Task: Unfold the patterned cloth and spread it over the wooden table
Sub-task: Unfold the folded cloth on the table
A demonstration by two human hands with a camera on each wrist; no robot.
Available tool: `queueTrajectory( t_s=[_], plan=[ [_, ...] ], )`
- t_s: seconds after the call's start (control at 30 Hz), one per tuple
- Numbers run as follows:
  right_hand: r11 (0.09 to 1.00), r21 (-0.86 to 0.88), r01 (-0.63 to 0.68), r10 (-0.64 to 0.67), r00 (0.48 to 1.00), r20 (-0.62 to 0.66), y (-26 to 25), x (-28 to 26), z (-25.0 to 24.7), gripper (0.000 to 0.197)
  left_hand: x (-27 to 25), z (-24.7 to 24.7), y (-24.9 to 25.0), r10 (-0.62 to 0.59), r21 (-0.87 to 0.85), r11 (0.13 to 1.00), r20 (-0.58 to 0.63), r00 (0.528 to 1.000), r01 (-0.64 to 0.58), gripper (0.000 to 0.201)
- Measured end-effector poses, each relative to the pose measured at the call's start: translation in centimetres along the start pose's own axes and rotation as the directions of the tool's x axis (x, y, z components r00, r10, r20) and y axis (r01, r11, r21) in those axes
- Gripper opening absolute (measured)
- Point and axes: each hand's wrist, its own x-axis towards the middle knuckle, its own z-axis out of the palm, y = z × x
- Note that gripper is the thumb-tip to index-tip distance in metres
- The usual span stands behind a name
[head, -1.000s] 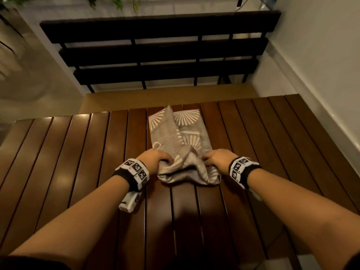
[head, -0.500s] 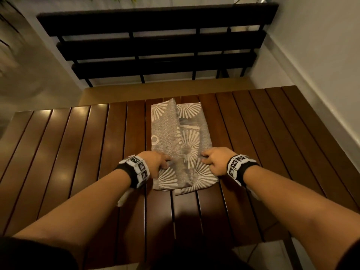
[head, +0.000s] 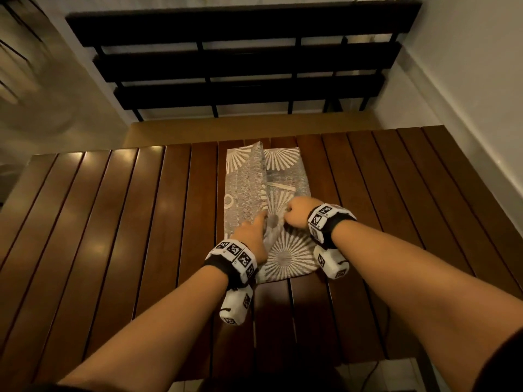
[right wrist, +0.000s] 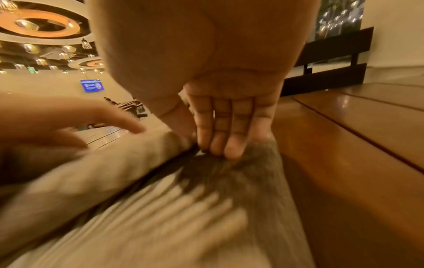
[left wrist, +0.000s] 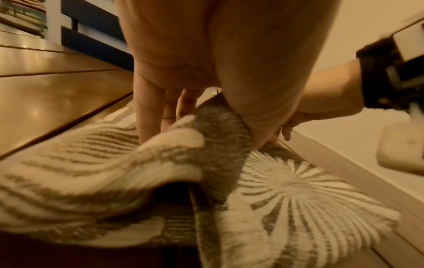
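The grey patterned cloth point(head: 246, 179) with white sunburst prints lies folded in a long strip at the middle of the slatted wooden table point(head: 127, 222). My left hand point(head: 256, 226) is at the central fold. In the left wrist view its fingers point(left wrist: 149, 108) go down behind a raised grey flap of the cloth point(left wrist: 220, 145) and the thumb is on the near side, pinching it. My right hand point(head: 293, 215) sits just right of that. Its fingertips point(right wrist: 220, 145) and thumb bunch the cloth point(right wrist: 160, 217) beneath them.
A dark slatted bench back point(head: 240, 58) stands beyond the table's far edge, with a tan seat point(head: 249, 125) below it. A pale wall point(head: 467, 66) runs along the right side. Bare table slats lie on both sides of the cloth.
The near end of the cloth, bunched up a second ago, now lies flat. Both hands have moved from its near end to the middle fold and taken hold there.
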Motion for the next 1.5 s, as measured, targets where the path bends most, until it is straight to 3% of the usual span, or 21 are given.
queueTrajectory(
  t_s=[0.1,0.2,0.23,0.33,0.43,0.5,0.57,0.63,0.73,0.8,0.87,0.93,0.97,1.0,1.03,1.1,1.13,1.17,1.23,1.37,1.5],
  plan=[
    [0.996,0.091,0.018,-0.016,1.000,-0.021,-0.7,1.9,-1.6,0.036,-0.3,-1.0,-0.5,0.019,-0.088,0.996,-0.025,1.000,-0.021,0.084],
    [0.980,0.118,0.157,-0.155,0.988,-0.031,-2.2,3.8,-2.5,0.058,-0.7,-1.6,-0.5,0.008,-0.203,0.979,-0.019,1.000,-0.012,0.075],
    [0.975,0.087,0.202,-0.199,0.979,-0.038,-2.9,4.2,-2.7,0.061,-0.9,-1.6,-0.5,-0.018,-0.208,0.978,-0.018,1.000,0.014,0.080],
    [0.965,0.019,0.262,-0.257,0.957,-0.132,-3.7,6.0,-3.5,0.073,-1.5,-0.2,0.1,-0.083,-0.025,0.996,0.050,0.995,0.085,0.106],
    [0.951,-0.123,0.285,-0.302,0.940,-0.158,-3.4,9.2,-3.6,0.091,-1.6,0.9,1.0,-0.090,0.106,0.991,0.048,0.995,0.085,0.072],
    [0.956,-0.116,0.269,-0.283,0.951,-0.121,-4.0,10.1,-4.0,0.077,-1.2,0.5,0.2,-0.072,0.014,0.997,-0.010,0.997,0.072,0.052],
    [0.949,-0.096,0.302,-0.310,0.946,-0.097,-5.0,10.6,-4.7,0.053,-1.2,-0.8,-1.5,-0.112,-0.202,0.975,-0.087,0.990,0.093,0.038],
    [0.923,-0.172,0.343,-0.356,0.934,-0.045,-6.5,11.2,-5.2,0.024,-1.7,-2.4,-3.6,-0.238,-0.456,0.879,-0.161,0.958,0.142,0.028],
    [0.867,-0.250,0.432,-0.459,0.886,-0.061,-9.8,11.1,-5.4,0.012,-3.0,-3.9,-6.7,-0.409,-0.669,0.727,-0.243,0.879,0.154,0.015],
    [0.839,-0.160,0.521,-0.542,0.824,-0.162,-12.3,11.1,-4.8,0.029,-3.7,-4.1,-8.6,-0.532,-0.751,0.638,-0.269,0.803,0.171,0.015],
    [0.817,-0.072,0.573,-0.572,0.785,-0.239,-14.7,11.0,-3.6,0.051,-4.5,-3.7,-10.3,-0.645,-0.780,0.577,-0.252,0.721,0.243,0.031],
    [0.836,-0.023,0.548,-0.536,0.808,-0.245,-16.2,11.1,-2.2,0.071,-5.2,-2.9,-11.8,-0.690,-0.717,0.618,-0.299,0.659,0.323,0.057],
    [0.856,-0.040,0.515,-0.511,0.833,-0.212,-16.6,11.3,-1.5,0.073,-5.5,-2.6,-12.4,-0.650,-0.605,0.713,-0.383,0.656,0.354,0.068],
    [0.873,-0.089,0.479,-0.487,0.860,-0.153,-16.6,11.5,-0.9,0.069,-5.5,-2.4,-12.9,-0.547,-0.430,0.827,-0.467,0.695,0.362,0.074],
    [0.880,-0.166,0.446,-0.461,0.885,-0.068,-16.3,11.8,-0.4,0.063,-5.4,-2.2,-13.2,-0.399,-0.225,0.917,-0.496,0.772,0.330,0.076],
    [0.854,-0.308,0.420,-0.410,0.907,0.099,-15.2,12.4,0.6,0.066,-4.8,-2.0,-13.7,-0.167,0.066,0.978,-0.321,0.932,0.198,0.080],
    [0.836,-0.344,0.428,-0.403,0.904,0.145,-14.6,12.7,1.0,0.072,-4.5,-1.7,-13.8,-0.139,0.118,0.980,-0.186,0.973,0.163,0.082],
    [0.824,-0.349,0.446,-0.413,0.895,0.168,-14.1,13.0,1.4,0.076,-4.2,-1.4,-13.9,-0.154,0.132,0.978,-0.069,0.986,0.162,0.084],
    [0.821,-0.330,0.466,-0.430,0.885,0.180,-13.5,13.3,2.0,0.079,-3.6,-1.2,-14.3,-0.182,0.116,0.977,0.029,0.983,0.178,0.086],
    [0.842,-0.294,0.453,-0.418,0.891,0.176,-13.4,12.8,1.7,0.081,-3.1,-2.0,-14.4,-0.180,0.107,0.979,0.052,0.982,0.174,0.091],
    [0.891,-0.236,0.387,-0.390,0.920,0.035,-11.7,11.2,0.0,0.075,-2.4,-3.8,-12.2,-0.293,0.313,0.916,0.097,0.951,0.250,0.083]
  ],
)
